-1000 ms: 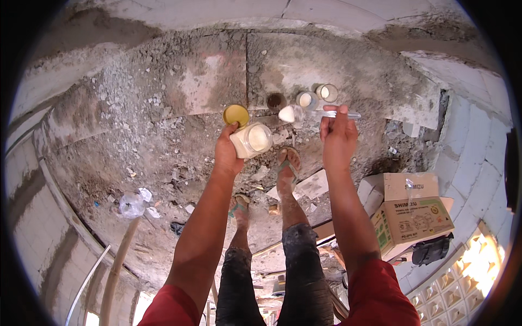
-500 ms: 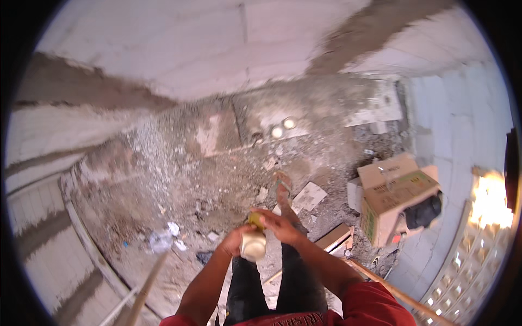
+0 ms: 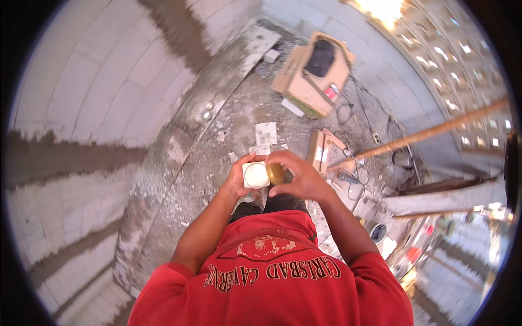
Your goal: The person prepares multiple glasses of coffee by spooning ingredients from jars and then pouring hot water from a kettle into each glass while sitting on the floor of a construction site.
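Observation:
In my left hand (image 3: 237, 179) is a small white squarish piece with a round face (image 3: 255, 175), its fingers wrapped round the side and far edge. My right hand (image 3: 302, 176) curls about a round, olive-yellow piece (image 3: 275, 174), which sits against the right edge of the white one or just beside it. Whether the two are joined, I cannot tell. Both hands are close together in front of my red shirt, above the rubble floor.
Beyond my hands stands a cardboard box (image 3: 296, 87) with a black item (image 3: 321, 58) on top. A wooden pole (image 3: 424, 136) slants across the right, near a smaller carton (image 3: 319, 149) and cables. Two small round pale things (image 3: 207, 111) lie by the left wall.
My view has swung to the right, bringing the box to the far middle. The white piece now faces up, with the yellow piece at its right side instead of its far edge.

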{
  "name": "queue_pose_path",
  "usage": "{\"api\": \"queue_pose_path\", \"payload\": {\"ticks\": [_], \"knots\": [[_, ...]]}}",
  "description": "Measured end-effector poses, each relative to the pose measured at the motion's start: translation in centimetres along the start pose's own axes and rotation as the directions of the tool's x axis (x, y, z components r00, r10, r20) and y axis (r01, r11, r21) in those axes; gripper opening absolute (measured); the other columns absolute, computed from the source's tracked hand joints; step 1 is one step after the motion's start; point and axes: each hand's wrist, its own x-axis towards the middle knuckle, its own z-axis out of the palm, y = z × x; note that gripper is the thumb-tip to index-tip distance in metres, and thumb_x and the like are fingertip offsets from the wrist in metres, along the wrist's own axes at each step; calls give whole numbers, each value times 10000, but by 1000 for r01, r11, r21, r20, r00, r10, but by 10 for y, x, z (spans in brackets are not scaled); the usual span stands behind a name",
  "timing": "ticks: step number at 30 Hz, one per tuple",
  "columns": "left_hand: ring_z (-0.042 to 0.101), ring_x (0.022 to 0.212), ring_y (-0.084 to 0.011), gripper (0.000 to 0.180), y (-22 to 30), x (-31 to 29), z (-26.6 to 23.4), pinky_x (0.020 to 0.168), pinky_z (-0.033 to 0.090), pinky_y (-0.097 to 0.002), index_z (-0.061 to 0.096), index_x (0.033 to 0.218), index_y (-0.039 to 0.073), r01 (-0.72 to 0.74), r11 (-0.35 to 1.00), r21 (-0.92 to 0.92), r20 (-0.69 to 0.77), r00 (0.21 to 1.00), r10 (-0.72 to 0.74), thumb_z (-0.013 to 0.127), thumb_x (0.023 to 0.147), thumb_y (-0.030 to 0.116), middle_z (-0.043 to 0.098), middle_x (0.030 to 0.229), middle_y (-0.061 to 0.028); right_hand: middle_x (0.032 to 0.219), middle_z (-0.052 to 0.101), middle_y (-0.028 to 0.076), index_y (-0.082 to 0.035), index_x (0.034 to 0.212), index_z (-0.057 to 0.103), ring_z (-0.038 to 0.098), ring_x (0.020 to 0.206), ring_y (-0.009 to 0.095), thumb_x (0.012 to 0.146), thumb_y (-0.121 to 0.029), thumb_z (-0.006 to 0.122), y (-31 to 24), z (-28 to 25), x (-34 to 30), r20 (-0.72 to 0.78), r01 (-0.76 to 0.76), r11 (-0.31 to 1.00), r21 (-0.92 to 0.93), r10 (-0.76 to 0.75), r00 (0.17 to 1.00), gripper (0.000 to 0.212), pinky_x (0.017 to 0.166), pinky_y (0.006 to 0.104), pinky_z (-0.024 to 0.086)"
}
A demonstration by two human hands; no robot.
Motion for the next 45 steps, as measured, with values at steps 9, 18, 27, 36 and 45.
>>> {"api": "queue_pose_path", "payload": {"ticks": [9, 18, 27, 36, 45], "knots": [[695, 947, -248, 410, -165, 61, 104, 783, 566, -456, 633, 1145, 81, 414, 726, 549, -346, 903, -254, 468, 955, 404, 710, 1063, -98, 1398, 533, 181, -140, 1341, 580, 580, 1217, 361, 776, -253, 805, 25, -36, -209, -269, -208, 795, -570, 59, 961, 618, 960, 436, 516], [692, 849, -268, 365, -341, 100, 143, 706, 583, -442, 630, 1120, 67, 386, 600, 700, -320, 922, -220, 517, 928, 355, 690, 1004, -127, 916, 683, 281, 16, 1175, 563, 677, 840, 474, 949, -606, 570, 70, -41, -389, -743, -716, 696, 55, 508, 436, 662, 747, 512, 558], [668, 656, -245, 316, -379, 174, 205, 492, 511, -398, 662, 1078, 128, 547, 69, 834, -429, 722, -543, 532, 932, 376, 703, 885, -79, 1125, 615, 241, -23, 1196, 554, 653, 1020, 439, 870, -393, 727, 79, -76, -463, -747, -378, 803, -460, -121, 653, 522, 837, 517, 544], [666, 706, -229, 318, -382, 196, 201, 545, 532, -392, 676, 1011, 99, 523, 164, 837, -350, 740, -575, 533, 954, 378, 691, 866, -72, 825, 706, 204, 92, 1064, 612, 721, 804, 364, 956, -575, 549, 106, -78, -429, -808, -788, 580, 207, 555, 197, 679, 711, 409, 600], [590, 840, -141, 280, -348, 252, 165, 785, 478, -294, 673, 1071, 20, -168, 216, 962, 216, 951, -220, 568, 1010, 272, 659, 942, -44, 742, 686, 156, 74, 1068, 577, 708, 611, 249, 967, -634, 498, 139, -95, -375, -406, -145, 431, 890, 897, 174, 719, 528, 333, 567]]}}
